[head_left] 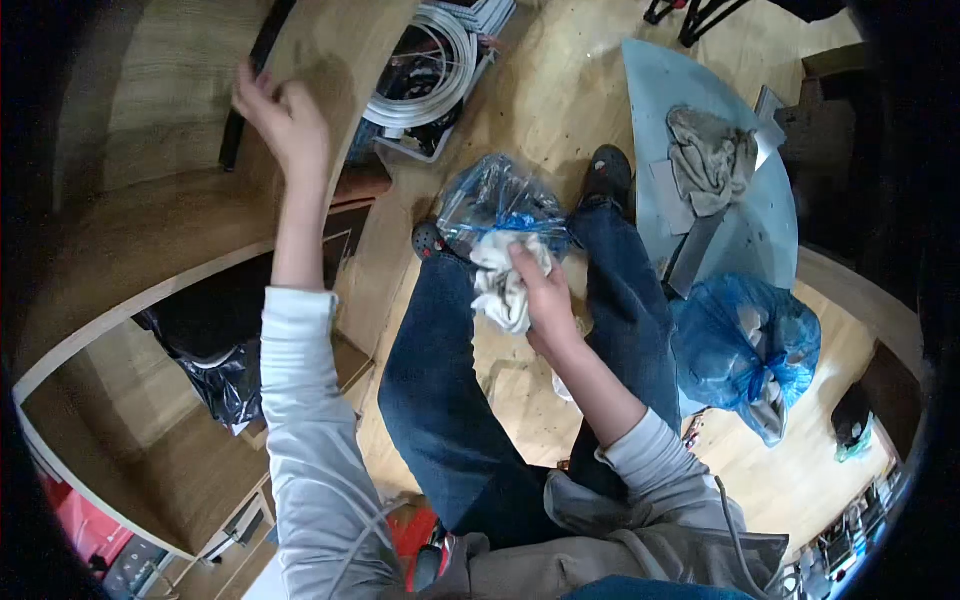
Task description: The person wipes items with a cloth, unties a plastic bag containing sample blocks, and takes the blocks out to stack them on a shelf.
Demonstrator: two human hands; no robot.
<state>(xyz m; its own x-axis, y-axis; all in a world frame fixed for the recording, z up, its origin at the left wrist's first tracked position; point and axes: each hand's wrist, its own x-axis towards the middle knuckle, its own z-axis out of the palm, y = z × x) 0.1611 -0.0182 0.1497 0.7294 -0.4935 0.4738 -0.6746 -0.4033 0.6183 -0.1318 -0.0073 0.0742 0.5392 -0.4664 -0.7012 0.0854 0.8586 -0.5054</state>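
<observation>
My right hand (pixel 545 295) is closed round a crumpled white cloth (pixel 498 285) with dark smudges, held between my knees. Just beyond the cloth, a clear plastic bag (pixel 500 190) with a blue tie lies by my feet. My left hand (pixel 285 120) is raised at the upper left, over a wooden cabinet panel (pixel 160 110). Its fingers are loosely bent and apart, with nothing in them. The fingertips overlap a long black strip (pixel 235 125) on that panel.
A bin with coiled white cable (pixel 430 75) stands beyond the cabinet. On the right, a pale blue board (pixel 640 110) bears a grey rag (pixel 700 165); a tied blue bag (pixel 735 345) sits near it. A black bag (pixel 220 385) hangs at an open compartment.
</observation>
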